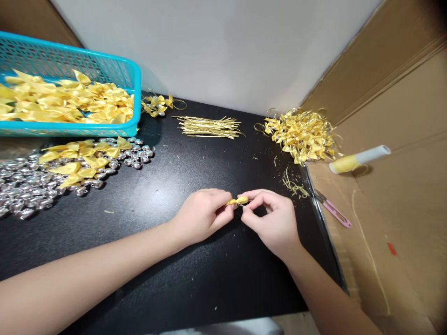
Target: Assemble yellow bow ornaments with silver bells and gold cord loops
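Note:
My left hand (209,211) pinches a small yellow ribbon bow (240,200) between thumb and forefinger, over the middle of the black table. From the other side, my right hand (274,218) has its fingertips closed at the bow's right end. A thin gold strand shows at the bow, and the fingers partly hide it. Beyond the hands lies a bundle of gold twist ties (209,127). To the left, loose yellow bows (84,158) rest on a spread of shiny silver beads (31,186).
A blue basket (138,93) of yellow bows stands at the back left, beside a few finished bows (157,104). A heap of tied bows (303,135) sits at the back right. Strand clippings (293,186), a pink-handled cutter (335,211) and a ribbon-wrapped tube (359,159) lie near the right edge.

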{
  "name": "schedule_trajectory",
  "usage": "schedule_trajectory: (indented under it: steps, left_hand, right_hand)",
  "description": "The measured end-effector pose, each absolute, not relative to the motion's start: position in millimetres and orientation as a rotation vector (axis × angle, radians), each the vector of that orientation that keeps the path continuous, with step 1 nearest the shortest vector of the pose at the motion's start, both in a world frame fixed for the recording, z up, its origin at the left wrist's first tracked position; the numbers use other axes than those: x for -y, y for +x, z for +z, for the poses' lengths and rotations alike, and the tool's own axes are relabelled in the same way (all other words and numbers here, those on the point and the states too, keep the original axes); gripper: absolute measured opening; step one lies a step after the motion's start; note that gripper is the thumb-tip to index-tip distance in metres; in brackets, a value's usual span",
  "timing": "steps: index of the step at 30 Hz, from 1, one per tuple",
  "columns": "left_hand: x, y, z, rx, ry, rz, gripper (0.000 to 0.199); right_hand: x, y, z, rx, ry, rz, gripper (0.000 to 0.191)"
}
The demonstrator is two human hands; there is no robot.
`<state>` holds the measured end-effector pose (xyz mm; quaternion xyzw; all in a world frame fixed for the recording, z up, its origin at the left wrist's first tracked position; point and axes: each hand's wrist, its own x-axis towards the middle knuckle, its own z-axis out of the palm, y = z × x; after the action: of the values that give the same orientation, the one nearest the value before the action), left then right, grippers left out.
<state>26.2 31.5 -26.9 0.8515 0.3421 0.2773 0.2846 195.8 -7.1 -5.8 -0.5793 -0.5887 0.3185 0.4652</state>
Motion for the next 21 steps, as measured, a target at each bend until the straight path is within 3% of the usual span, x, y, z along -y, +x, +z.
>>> schedule_trajectory:
  steps: [21]
  left_hand:
    - [-29.1,26.3,-28.4,-0.938,2.788,0.852,0.034]
  right_hand:
    - [9.0,187.1,-4.8,1.479,-1.477,0.625,0.018]
